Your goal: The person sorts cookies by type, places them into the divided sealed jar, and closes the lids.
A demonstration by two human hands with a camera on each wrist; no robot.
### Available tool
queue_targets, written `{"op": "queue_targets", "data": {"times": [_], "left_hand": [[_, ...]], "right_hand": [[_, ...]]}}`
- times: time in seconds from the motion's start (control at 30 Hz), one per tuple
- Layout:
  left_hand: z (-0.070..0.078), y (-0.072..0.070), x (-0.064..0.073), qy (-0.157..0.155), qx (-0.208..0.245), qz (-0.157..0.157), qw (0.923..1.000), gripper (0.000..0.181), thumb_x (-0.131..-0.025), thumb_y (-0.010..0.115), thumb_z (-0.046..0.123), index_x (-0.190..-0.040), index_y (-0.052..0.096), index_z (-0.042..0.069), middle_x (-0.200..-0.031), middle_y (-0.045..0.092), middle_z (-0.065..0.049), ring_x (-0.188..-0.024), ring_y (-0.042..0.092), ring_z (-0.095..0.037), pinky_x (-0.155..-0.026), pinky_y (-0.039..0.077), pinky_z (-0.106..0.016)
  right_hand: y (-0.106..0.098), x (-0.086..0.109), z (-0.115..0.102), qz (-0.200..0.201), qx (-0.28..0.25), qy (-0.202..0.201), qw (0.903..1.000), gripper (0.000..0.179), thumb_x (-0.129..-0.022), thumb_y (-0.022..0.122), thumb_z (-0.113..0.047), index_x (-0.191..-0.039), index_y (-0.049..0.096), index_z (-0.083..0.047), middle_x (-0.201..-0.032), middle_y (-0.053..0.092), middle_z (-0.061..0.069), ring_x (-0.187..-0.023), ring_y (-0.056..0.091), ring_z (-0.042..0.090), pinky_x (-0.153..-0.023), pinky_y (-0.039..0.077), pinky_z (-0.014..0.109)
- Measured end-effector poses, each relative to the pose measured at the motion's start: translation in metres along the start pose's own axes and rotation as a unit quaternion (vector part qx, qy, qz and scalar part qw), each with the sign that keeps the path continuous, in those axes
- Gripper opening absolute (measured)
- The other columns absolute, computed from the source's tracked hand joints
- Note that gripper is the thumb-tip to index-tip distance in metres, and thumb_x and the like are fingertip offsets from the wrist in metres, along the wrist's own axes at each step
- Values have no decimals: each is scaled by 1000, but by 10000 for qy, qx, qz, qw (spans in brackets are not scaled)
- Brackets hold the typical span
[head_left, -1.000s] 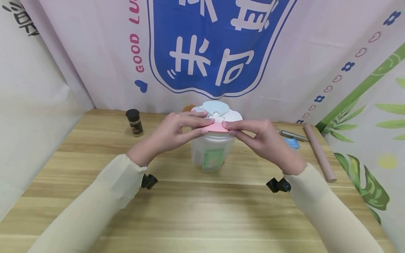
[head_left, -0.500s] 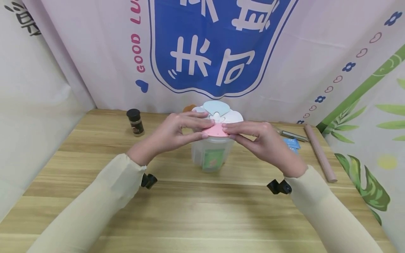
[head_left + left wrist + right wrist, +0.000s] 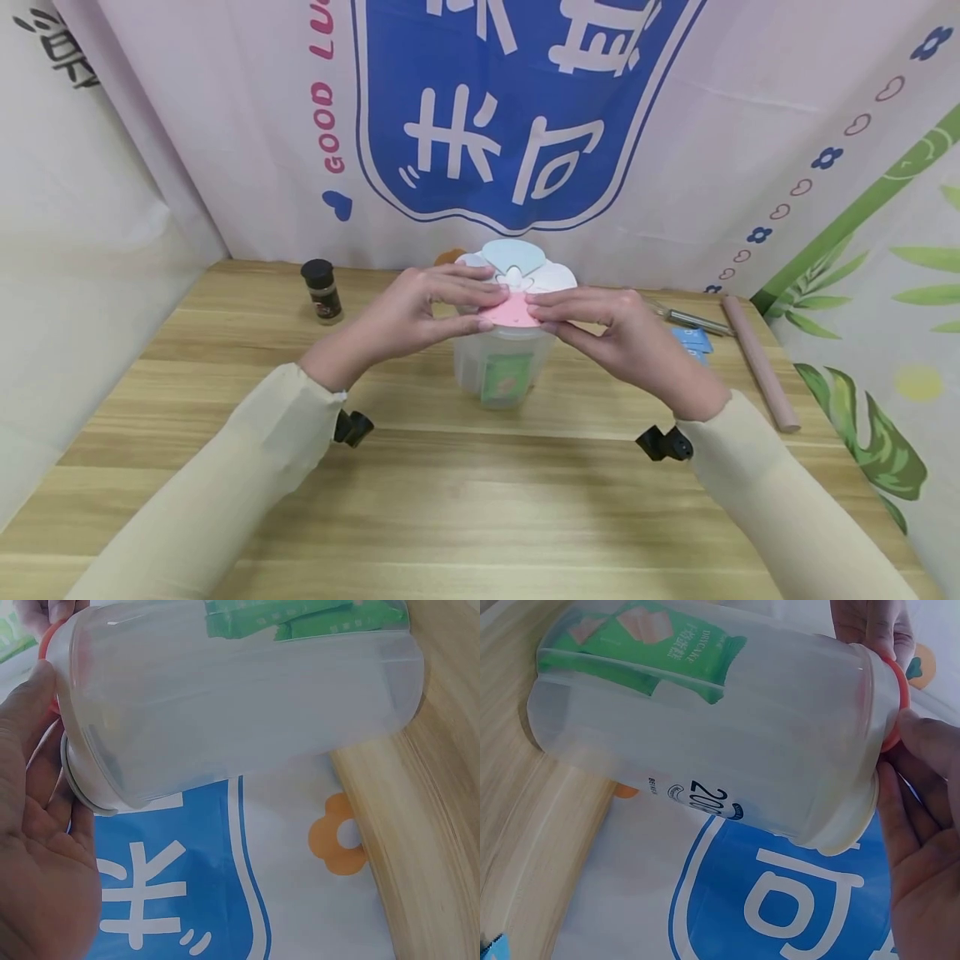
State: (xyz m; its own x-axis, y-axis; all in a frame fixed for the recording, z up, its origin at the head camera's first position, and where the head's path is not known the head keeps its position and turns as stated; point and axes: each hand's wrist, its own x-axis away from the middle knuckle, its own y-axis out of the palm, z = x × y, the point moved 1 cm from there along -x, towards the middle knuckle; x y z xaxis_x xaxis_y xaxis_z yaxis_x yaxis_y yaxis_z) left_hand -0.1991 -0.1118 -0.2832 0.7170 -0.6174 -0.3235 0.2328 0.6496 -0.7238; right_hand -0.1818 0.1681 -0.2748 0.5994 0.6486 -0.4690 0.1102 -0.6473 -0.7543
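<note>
A clear plastic storage jar point(image 3: 468, 367) stands upright on the table, with a green snack packet point(image 3: 506, 379) inside. Its petal-shaped lid has a pink flap point(image 3: 513, 310) at the front, lying down flat. From the left, my left hand point(image 3: 405, 312) lays its fairly straight fingers on the lid, thumb at the flap's front edge. My right hand point(image 3: 622, 321) mirrors it on the other side, fingertips pressing the flap. In the right wrist view the flap's red-looking edge point(image 3: 904, 694) shows near the thumb. Parts of the lid are hidden under the hands.
A black-capped seasoning bottle point(image 3: 324, 292) stands at the back left. To the right lie blue packets point(image 3: 692, 340), a metal-handled tool point(image 3: 697, 322) and a pink roll point(image 3: 760, 362). A printed cloth point(image 3: 262, 167) hangs close behind the jar.
The pink flap was raised at a tilt one second ago and now lies down on the lid. Both hands moved only slightly, and the jar has stayed in place.
</note>
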Motion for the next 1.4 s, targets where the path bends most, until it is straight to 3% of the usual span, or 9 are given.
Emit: {"op": "queue_targets", "data": {"times": [0.4, 0.63, 0.97, 1.07, 1.17, 1.27, 1.33, 1.4], "left_hand": [[2, 1, -1, 284, -108, 77, 9995, 40, -92, 80, 16, -131, 74, 12, -134, 73, -6, -146, 55, -29, -131, 30, -55], [0, 4, -3, 251, -81, -15, 9997, 41, -94, 79, 18, -134, 72, 14, -137, 72, -4, -148, 53, -28, -132, 29, -55], [3, 8, 4, 218, -66, 355, 9991, 38, -96, 77, 20, -133, 73, 14, -141, 71, -4, -150, 51, -26, -132, 30, -55], [3, 15, 8, 393, -82, 738, 9965, 37, -98, 73, 21, -134, 72, 14, -146, 67, -3, -155, 43, -23, -133, 27, -53], [1, 25, 14, 641, 14, 1424, 9877, 39, -99, 70, 17, -137, 70, 13, -154, 61, -4, -160, 35, -23, -135, 22, -50], [0, 33, 19, 834, 204, 2334, 9686, 42, -99, 63, 11, -141, 65, 7, -157, 56, -11, -159, 35, -27, -135, 22, -50], [0, 37, 21, 715, 379, 2925, 9528, 43, -102, 56, 9, -145, 60, 3, -157, 55, -14, -157, 39, -28, -134, 27, -48], [0, 41, 24, 405, 683, 3427, 9361, 44, -106, 49, 9, -148, 54, -1, -157, 54, -17, -154, 43, -29, -132, 33, -45]], "right_hand": [[0, 1, 0, -18, 239, -249, 9994, 33, -89, 77, 8, -117, 80, -8, -127, 77, 9, -120, 74, 27, -107, 57, 44], [1, 4, 0, 79, 386, -313, 9987, 35, -86, 79, 10, -116, 80, -6, -125, 78, 10, -118, 75, 28, -105, 58, 45], [6, 5, 0, 195, 224, -102, 9995, 36, -93, 76, 1, -127, 75, -8, -130, 76, 8, -125, 71, 26, -111, 55, 36], [6, 7, 4, 711, -154, -199, 9971, 28, -96, 71, 2, -122, 76, -4, -125, 78, 12, -122, 72, 21, -111, 55, 27], [8, 7, 13, 1776, -826, -400, 9798, 15, -99, 64, 1, -108, 76, 6, -114, 80, 8, -107, 75, 14, -99, 60, 21], [9, 7, 26, 2730, -1357, -346, 9518, 21, -102, 58, -1, -96, 70, 15, -103, 80, -3, -93, 73, 8, -85, 62, 20], [8, 5, 37, 3060, -1668, 84, 9373, 28, -105, 54, -6, -95, 68, 16, -101, 77, -12, -89, 71, 6, -81, 61, 20], [8, 3, 50, 3104, -1984, 658, 9273, 28, -107, 51, -7, -100, 67, 14, -101, 76, -8, -92, 71, 8, -83, 61, 21]]}}
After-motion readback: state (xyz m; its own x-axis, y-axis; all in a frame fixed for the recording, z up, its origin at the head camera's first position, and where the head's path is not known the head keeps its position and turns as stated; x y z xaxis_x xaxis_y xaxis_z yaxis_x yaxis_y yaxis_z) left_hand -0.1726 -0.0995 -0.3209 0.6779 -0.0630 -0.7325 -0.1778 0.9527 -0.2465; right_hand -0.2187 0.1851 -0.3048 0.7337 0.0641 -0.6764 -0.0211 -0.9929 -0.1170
